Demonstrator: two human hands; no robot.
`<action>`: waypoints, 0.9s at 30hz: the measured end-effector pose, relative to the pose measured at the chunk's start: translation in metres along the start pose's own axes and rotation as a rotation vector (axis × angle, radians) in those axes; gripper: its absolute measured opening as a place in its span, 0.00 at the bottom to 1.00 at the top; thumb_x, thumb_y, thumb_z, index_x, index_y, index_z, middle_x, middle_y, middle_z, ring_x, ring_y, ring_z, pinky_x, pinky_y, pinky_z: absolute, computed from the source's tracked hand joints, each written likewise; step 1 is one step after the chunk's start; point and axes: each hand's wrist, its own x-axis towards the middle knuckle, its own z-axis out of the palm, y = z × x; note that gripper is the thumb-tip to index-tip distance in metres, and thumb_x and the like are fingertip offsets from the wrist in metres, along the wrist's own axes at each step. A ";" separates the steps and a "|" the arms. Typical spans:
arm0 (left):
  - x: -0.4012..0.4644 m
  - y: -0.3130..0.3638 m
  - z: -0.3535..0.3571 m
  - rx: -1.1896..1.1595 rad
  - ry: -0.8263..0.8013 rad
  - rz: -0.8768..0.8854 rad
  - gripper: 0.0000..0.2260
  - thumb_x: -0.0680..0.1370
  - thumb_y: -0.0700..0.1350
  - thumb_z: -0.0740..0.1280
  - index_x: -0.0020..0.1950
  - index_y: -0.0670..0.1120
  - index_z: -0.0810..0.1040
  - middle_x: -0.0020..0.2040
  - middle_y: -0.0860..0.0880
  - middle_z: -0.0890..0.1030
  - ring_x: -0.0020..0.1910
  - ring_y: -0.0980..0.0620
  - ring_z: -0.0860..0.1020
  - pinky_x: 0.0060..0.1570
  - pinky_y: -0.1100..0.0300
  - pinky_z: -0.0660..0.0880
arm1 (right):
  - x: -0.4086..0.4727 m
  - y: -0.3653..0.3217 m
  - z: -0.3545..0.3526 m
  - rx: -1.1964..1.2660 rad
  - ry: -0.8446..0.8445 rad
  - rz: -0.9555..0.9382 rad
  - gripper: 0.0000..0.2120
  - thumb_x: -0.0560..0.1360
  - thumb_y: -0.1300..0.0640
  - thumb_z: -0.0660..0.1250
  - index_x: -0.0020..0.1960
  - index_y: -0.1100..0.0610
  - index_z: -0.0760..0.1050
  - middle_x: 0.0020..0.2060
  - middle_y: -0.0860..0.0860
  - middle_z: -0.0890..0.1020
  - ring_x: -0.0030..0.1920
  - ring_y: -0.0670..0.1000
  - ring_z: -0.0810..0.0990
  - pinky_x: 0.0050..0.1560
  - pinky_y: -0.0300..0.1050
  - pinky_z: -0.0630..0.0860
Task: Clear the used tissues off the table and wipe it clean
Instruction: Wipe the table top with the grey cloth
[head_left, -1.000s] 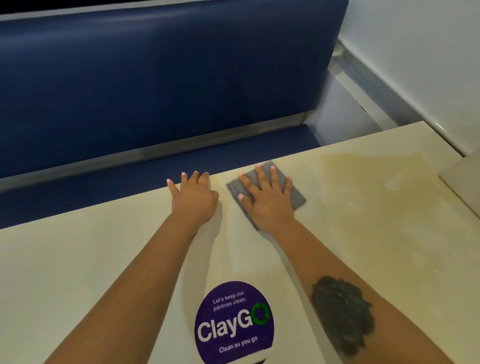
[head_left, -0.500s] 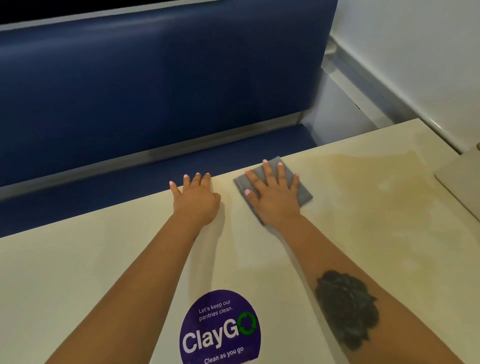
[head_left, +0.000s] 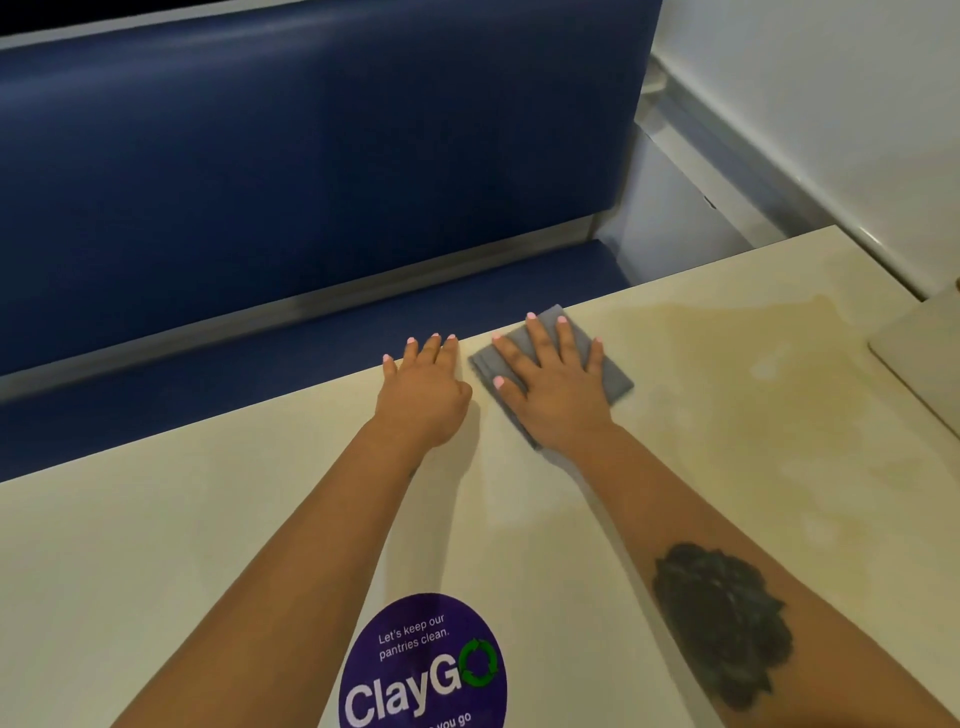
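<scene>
This looks like a shared office pantry or a canteen with booth seating. A round purple sticker (head_left: 423, 667) on the cream table (head_left: 156, 545) reads "Let's keep our pantries clean" and "ClayGo, Clean as you go". Behind the table, along its far edge, there is a long blue padded bench (head_left: 311, 156) with a metal strip between seat and backrest. To the right of the table stands a plain white wall (head_left: 831, 78).

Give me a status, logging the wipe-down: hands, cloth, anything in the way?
Right hand flat on grey cloth at table's far edge. Left hand flat on table beside it. No tissues in view. Wet patch right of cloth.
</scene>
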 end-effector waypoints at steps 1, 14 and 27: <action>0.000 0.001 -0.001 0.011 0.003 -0.009 0.25 0.82 0.46 0.48 0.77 0.47 0.44 0.78 0.48 0.46 0.76 0.45 0.44 0.73 0.45 0.41 | 0.002 -0.004 -0.001 -0.008 0.004 -0.018 0.27 0.79 0.37 0.39 0.75 0.41 0.35 0.77 0.51 0.39 0.75 0.59 0.37 0.70 0.66 0.37; 0.004 0.029 0.004 0.054 0.024 -0.149 0.27 0.81 0.50 0.50 0.77 0.45 0.44 0.78 0.44 0.43 0.76 0.42 0.41 0.71 0.43 0.38 | 0.007 0.037 -0.012 0.021 -0.011 0.065 0.26 0.79 0.38 0.40 0.75 0.40 0.36 0.77 0.50 0.39 0.76 0.58 0.36 0.70 0.64 0.36; 0.010 0.049 0.008 0.047 0.038 -0.107 0.27 0.82 0.50 0.49 0.77 0.45 0.41 0.78 0.45 0.42 0.76 0.41 0.40 0.72 0.44 0.39 | -0.004 0.056 -0.013 0.013 -0.014 0.040 0.26 0.79 0.38 0.39 0.75 0.40 0.37 0.77 0.49 0.39 0.76 0.57 0.36 0.71 0.63 0.35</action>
